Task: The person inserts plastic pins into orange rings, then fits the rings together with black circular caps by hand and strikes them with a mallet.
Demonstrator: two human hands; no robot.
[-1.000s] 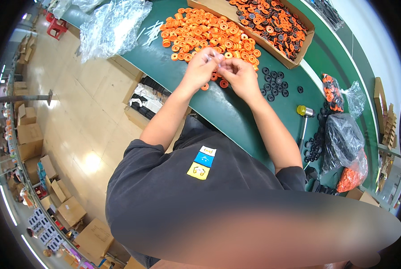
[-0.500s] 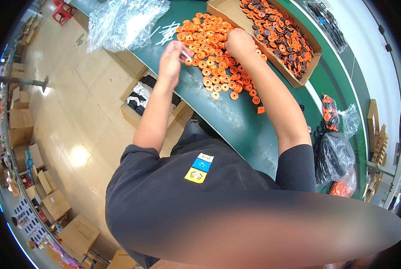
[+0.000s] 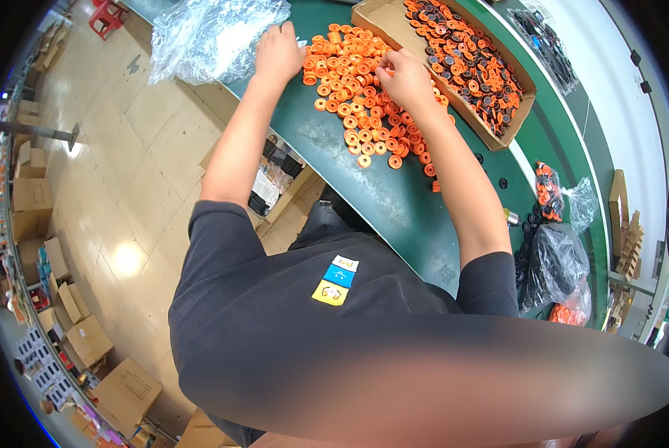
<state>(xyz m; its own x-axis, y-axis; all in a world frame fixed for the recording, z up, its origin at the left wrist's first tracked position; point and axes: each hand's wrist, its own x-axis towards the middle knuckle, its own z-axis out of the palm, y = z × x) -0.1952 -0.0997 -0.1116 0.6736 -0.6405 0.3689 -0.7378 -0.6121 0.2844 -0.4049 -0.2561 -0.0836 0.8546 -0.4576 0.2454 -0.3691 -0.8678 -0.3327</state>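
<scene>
My left hand (image 3: 277, 56) reaches to the far edge of the pile, beside a clear plastic bag (image 3: 200, 45). Its fingers are stretched forward with the thumb apart, over the spot where thin white sticks lie; the fingertips are partly hidden. My right hand (image 3: 407, 81) is at the right side of a heap of small orange grooved wheels (image 3: 345, 63). Its thumb and forefinger are pinched together, apparently on an orange wheel, though the fingers cover most of it. Loose orange wheels (image 3: 365, 160) lie scattered along the heap's near edge.
A shallow cardboard box (image 3: 508, 138) of orange and black pieces stands right of the heap on the green table (image 3: 394, 216). Bagged orange parts (image 3: 548, 190) and a dark plastic bag (image 3: 558, 257) sit farther right. Below the table edge is an open carton (image 3: 289, 196).
My left hand has left the heap's left edge and moved up over the white sticks; the white stick it held no longer shows. My right hand has shifted slightly, its thumb and forefinger now showing.
</scene>
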